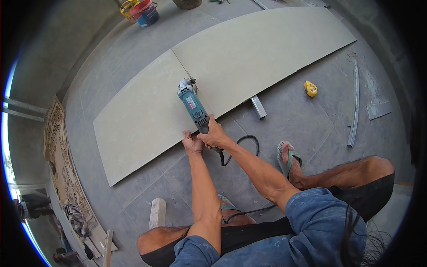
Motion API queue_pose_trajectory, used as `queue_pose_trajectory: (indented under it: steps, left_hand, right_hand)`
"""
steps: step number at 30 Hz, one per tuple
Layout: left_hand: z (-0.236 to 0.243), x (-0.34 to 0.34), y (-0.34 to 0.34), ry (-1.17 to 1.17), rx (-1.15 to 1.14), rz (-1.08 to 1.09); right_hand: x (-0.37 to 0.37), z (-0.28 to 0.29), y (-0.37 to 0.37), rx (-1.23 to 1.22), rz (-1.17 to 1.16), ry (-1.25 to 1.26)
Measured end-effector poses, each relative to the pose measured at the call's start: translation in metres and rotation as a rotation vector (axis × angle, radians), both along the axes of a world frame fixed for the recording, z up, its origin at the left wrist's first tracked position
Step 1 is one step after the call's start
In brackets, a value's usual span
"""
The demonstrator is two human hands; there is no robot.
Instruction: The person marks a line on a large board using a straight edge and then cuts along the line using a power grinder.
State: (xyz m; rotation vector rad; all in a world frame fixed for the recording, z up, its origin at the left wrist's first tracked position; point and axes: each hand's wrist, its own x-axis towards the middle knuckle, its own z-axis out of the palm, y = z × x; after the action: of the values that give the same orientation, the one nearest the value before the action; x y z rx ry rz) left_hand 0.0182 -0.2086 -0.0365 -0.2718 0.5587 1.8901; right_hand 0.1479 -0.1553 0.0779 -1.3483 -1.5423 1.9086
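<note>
A teal angle grinder (193,105) lies across a pale flat board (142,115), its silver head and disc at a dark straight line that runs across the board. My right hand (215,134) is closed round the grinder's rear handle. Just to its left, my left hand (193,144) is at the board's near edge, thumb on top and the other fingers curled by the edge, mostly hidden. A black cord (257,144) loops from the grinder's rear end over the tiles. To the right of the line stretches the board's longer part (267,49).
A metal channel (258,107) sticks out from under the board. A yellow tape measure (311,88), a long metal strip (354,104) and a grey flat piece (379,110) lie right. Buckets (144,13) stand far left; a pale block (157,212) and patterned rug (66,151) lie nearer.
</note>
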Motion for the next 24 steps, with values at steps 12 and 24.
queue_pose_trajectory:
  steps: [12, 24]
  left_hand:
    - [-0.003, 0.002, 0.002, 0.05, -0.048, 0.05]
    - [-0.024, -0.005, 0.001, 0.023, 0.037, 0.043]
  right_hand:
    - [0.011, 0.011, -0.009, -0.018, -0.001, -0.009]
    - [0.021, 0.015, -0.02, -0.041, -0.008, 0.002]
